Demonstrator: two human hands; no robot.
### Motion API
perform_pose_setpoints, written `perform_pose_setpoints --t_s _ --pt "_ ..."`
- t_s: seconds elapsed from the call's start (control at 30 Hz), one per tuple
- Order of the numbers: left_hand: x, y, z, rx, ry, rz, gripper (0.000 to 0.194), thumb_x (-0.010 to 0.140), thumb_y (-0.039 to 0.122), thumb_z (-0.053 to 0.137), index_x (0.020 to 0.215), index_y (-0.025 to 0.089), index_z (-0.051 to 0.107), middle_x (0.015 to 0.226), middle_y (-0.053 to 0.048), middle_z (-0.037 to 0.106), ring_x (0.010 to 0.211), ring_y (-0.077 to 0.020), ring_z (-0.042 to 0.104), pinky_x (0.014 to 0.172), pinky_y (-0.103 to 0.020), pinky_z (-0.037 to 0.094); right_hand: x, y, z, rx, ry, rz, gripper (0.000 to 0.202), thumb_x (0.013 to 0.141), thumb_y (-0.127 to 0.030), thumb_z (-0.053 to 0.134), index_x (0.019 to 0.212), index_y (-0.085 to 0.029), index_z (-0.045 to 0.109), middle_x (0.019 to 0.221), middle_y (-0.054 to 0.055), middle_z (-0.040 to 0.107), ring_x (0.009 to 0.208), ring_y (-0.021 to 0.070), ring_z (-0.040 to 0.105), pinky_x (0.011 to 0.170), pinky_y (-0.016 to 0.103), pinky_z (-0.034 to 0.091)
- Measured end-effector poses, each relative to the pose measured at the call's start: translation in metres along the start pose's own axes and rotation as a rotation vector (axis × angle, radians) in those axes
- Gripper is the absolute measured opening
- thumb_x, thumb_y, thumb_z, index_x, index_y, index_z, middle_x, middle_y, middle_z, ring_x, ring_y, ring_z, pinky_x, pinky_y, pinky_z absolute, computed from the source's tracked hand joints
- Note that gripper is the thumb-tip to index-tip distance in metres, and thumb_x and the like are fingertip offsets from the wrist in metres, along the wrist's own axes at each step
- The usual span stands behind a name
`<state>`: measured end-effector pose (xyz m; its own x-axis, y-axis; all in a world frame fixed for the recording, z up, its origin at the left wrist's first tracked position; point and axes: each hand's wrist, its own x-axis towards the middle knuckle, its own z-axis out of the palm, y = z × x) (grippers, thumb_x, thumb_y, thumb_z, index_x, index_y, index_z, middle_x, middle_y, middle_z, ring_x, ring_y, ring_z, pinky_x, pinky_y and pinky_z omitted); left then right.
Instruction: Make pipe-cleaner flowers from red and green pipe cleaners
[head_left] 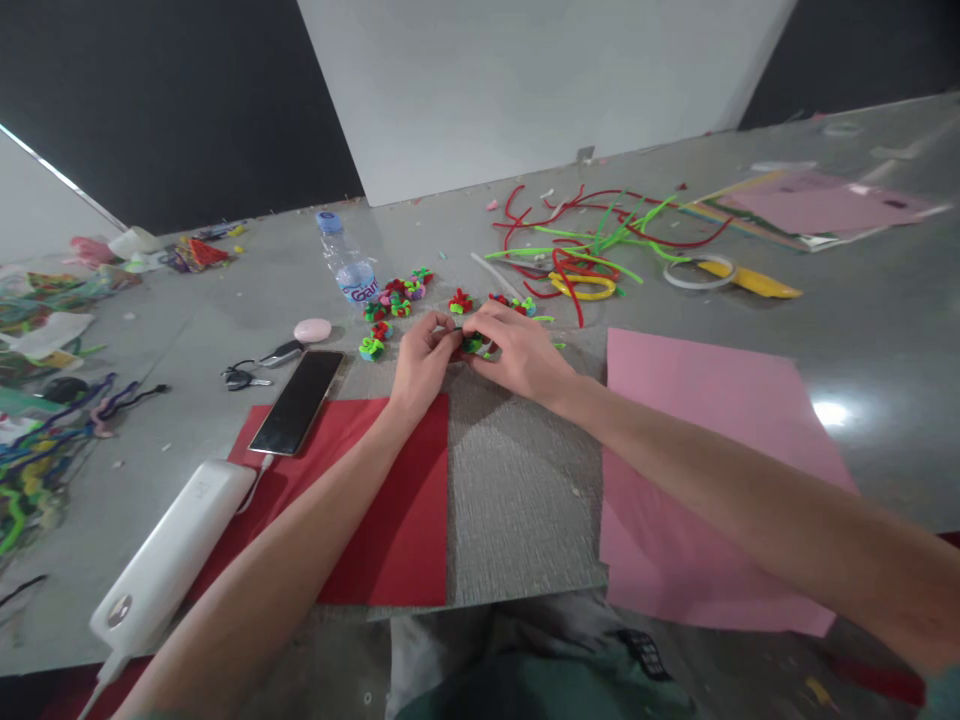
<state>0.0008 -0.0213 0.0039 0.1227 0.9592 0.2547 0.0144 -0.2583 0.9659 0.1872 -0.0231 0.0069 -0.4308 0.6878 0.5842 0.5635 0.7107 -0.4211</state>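
My left hand (pixel 425 362) and my right hand (pixel 517 350) meet near the middle of the grey table (pixel 525 480), fingers pinched together. Between them is a small green fuzzy piece (pixel 472 344), partly hidden by the fingers, which both hands grip. Just beyond and to the left lie several small red, green and pink fuzzy clusters (pixel 401 298), with a green one (pixel 371 348) nearest my left hand. A red cluster (pixel 460 301) sits behind the fingertips. Long red and green fuzzy stems (pixel 600 240) are spread behind my right hand.
A water bottle (pixel 349 262) stands at the back left. Red paper (pixel 397 500), a phone (pixel 298 403), a power bank (pixel 172 555) and keys (pixel 247 378) lie left. On the right are pink paper (pixel 697 400), yellow-handled scissors (pixel 585 288), a tape ring (pixel 699 273) and a yellow cutter (pixel 761 282).
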Motion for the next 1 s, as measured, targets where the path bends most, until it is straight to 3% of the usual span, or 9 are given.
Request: perform_pose_setpoints --t_s 0.4,1.0 --pt "0.0027 -0.0059 -0.0007 0.009 0.009 0.012 0.009 0.087 0.019 0.068 0.084 0.021 0.060 0.072 0.001 0.063 0.065 -0.0118 0.062 0.062 -0.022 0.053 0.0025 -0.0009 -0.0033 0.025 -0.039 -0.035 0.014 0.094 -0.018 0.069 0.106 -0.024 0.067 0.114 0.008 0.067 0.104 0.0253 0.064 0.091 0.038 0.051" --pt "0.0026 -0.0050 -0.0004 0.032 0.033 0.025 0.008 0.086 0.015 0.065 0.084 0.021 0.061 0.072 0.002 0.062 0.064 -0.0113 0.060 0.061 -0.022 0.052 0.0050 -0.0005 -0.0004 0.017 -0.046 -0.063 0.009 0.097 -0.019 0.067 0.104 -0.024 0.069 0.112 0.008 0.067 0.106 0.0259 0.064 0.092 0.039 0.051"
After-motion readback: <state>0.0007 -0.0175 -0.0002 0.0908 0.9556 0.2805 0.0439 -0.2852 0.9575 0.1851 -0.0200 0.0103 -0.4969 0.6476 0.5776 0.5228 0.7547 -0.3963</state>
